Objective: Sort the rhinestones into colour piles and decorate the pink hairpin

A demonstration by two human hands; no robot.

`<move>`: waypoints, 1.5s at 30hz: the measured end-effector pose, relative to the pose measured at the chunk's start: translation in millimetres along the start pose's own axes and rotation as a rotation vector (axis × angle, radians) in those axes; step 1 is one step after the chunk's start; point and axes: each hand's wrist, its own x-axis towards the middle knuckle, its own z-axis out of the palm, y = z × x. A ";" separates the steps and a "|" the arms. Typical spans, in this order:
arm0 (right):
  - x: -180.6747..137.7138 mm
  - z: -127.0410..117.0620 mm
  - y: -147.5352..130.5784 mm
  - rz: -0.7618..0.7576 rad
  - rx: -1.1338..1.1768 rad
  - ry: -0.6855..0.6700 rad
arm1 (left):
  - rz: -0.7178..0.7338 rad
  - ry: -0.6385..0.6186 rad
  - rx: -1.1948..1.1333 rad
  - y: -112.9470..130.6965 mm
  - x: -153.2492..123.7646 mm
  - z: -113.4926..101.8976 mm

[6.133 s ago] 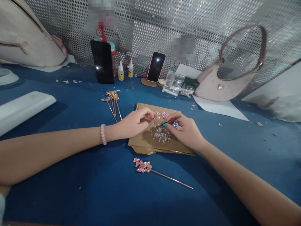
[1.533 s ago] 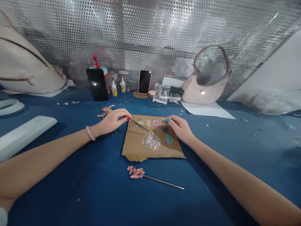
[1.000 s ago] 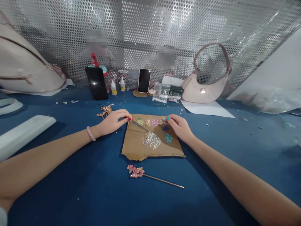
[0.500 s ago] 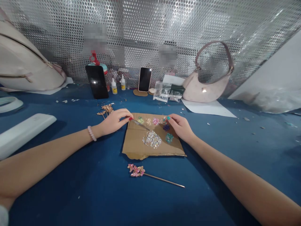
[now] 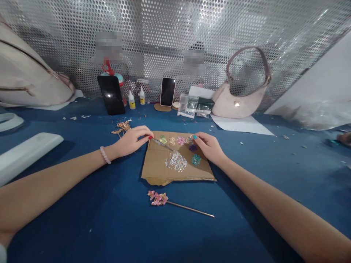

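Note:
My left hand [image 5: 135, 140] pinches a pair of thin metal tweezers [image 5: 162, 144], whose tip reaches the upper edge of a pile of silver rhinestones [image 5: 177, 162]. The stones lie on a piece of brown cardboard [image 5: 153, 164]. At the cardboard's right edge, my right hand [image 5: 210, 147] has thumb and fingers pinched beside a small pale ring-shaped thing [image 5: 189, 140]; I cannot make out what they hold. Smaller piles are green [image 5: 162, 139], champagne [image 5: 172, 141], pink [image 5: 181, 140], dark blue [image 5: 192, 148] and teal [image 5: 196, 159]. A hairpin [image 5: 159, 198] with pink flowers lies in front.
Gold hairpin pieces [image 5: 123, 126] lie behind my left hand. Farther back stand two phones [image 5: 111, 95] [image 5: 168, 92], glue bottles [image 5: 132, 100], plastic bags [image 5: 188, 106] and a handbag [image 5: 241, 100]. A long white case [image 5: 33, 155] is at left. Part of a hand [image 5: 344, 138] shows at far right.
The whole view has shifted slightly, moving things a little left. Part of a hand has come into view at the far right edge. My hands keep nearly the same pose.

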 end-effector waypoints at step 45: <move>-0.3 1.3 2.6 -0.022 -0.047 -0.026 | 0.071 0.107 0.088 -3.0 -1.7 2.5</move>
